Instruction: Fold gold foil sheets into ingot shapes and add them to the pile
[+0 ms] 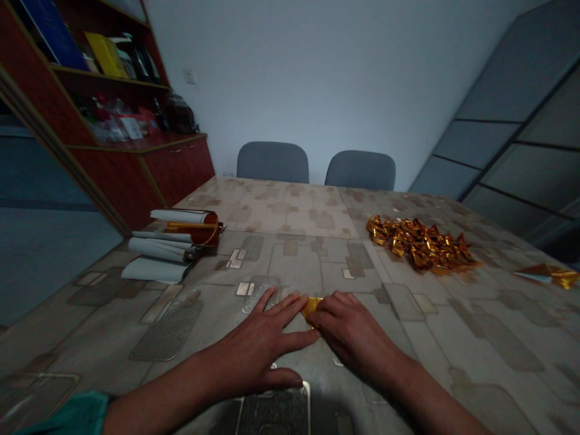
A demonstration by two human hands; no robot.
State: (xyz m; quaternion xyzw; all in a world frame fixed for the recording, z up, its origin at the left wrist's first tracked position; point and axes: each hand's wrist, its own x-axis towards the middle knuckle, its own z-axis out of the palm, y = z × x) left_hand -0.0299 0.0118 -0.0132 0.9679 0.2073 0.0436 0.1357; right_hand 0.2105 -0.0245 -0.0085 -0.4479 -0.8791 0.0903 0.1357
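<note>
The open shelves of the red cabinet (176, 172) hold a yellow item (106, 55) and bagged goods (120, 121). Near the middle of the bench's (294, 260) front edge lies a small, shiny, folded gold foil piece (310, 306). The left hand (265, 341) touches it, fingers spread; the right hand's (351, 323) fingers curl over it, their grip hidden.

A single head-worn camera is looking forward and down from just above the worktop (281, 241), facing the wall (317, 78) beyond its far edge.
</note>
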